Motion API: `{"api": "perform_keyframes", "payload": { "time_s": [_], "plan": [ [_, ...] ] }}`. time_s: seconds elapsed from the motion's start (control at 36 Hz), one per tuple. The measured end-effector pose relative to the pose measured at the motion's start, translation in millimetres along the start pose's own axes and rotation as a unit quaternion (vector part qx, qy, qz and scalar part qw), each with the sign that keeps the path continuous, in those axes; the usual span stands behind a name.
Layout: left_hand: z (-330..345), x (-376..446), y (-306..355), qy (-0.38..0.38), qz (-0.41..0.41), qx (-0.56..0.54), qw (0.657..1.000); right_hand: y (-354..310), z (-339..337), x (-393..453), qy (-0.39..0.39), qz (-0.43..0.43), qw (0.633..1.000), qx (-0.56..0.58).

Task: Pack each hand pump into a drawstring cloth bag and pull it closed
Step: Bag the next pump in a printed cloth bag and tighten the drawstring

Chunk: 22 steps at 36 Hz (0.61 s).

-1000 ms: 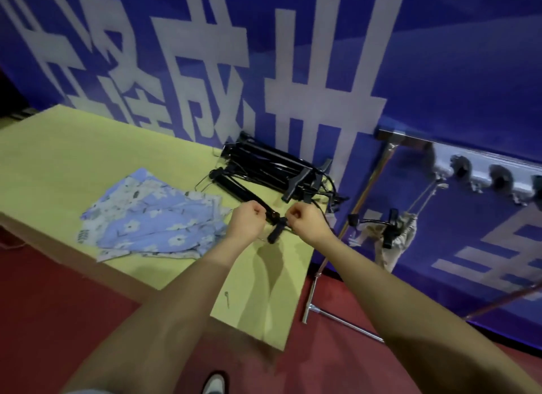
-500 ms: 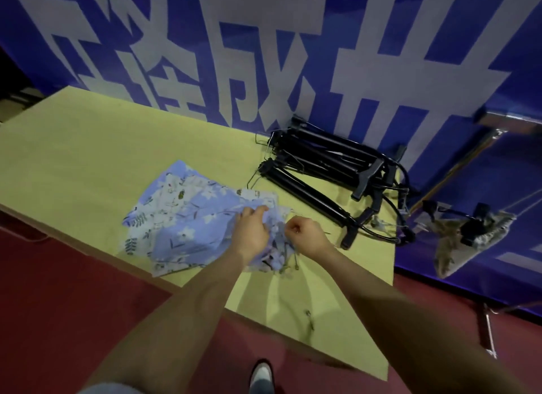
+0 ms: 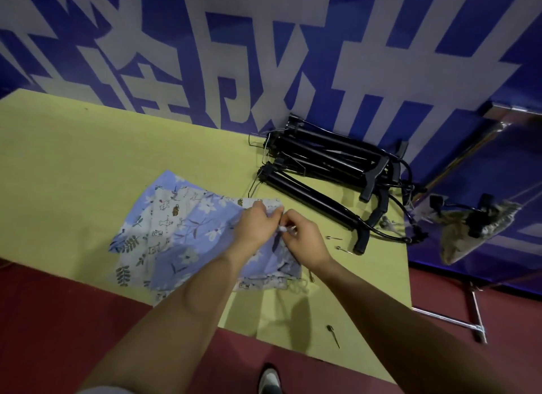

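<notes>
Left hand (image 3: 254, 226) and right hand (image 3: 305, 241) both pinch top edge of blue floral cloth bags (image 3: 187, 241) piled on yellow-green table (image 3: 73, 165). Black hand pumps (image 3: 322, 170) heaped just beyond, untouched, near blue banner (image 3: 264, 56).

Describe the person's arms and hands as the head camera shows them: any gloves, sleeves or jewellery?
Both forearms are bare up to the frame's bottom edge. The left hand and right hand wear no gloves, and no watch, ring or bracelet shows. A pale bit of fabric at the lower left edge may be clothing; too little is visible to tell.
</notes>
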<state>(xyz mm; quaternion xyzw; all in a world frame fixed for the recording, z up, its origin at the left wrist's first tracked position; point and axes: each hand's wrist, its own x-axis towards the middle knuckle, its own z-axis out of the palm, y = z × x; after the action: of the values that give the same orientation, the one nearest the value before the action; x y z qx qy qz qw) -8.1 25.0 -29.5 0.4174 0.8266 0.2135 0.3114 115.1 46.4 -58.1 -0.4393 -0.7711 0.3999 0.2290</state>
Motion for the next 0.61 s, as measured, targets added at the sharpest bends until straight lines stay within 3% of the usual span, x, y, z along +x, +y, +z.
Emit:
{"api": "perform_keyframes", "payload": {
  "time_s": [0.11, 0.36, 0.47, 0.61],
  "plan": [
    [-11, 2, 5, -0.023, 0.007, -0.079, 0.997, -10, -4, 0, 0.022, 0.003, 1.0, 0.02],
    [-19, -16, 8, 0.03, 0.026, -0.119, 0.992, -16, -11, -9, 0.01, 0.033, 0.999, 0.002],
    [-17, -33, 11, 0.016, 0.099, -0.056, 0.993, -14, -20, -16, -0.006, 0.028, 0.999, -0.03],
    [-5, -39, 13, -0.009, 0.077, 0.004, 0.997, -9, -26, -26, -0.027, 0.011, 0.999, -0.046]
  ]
}}
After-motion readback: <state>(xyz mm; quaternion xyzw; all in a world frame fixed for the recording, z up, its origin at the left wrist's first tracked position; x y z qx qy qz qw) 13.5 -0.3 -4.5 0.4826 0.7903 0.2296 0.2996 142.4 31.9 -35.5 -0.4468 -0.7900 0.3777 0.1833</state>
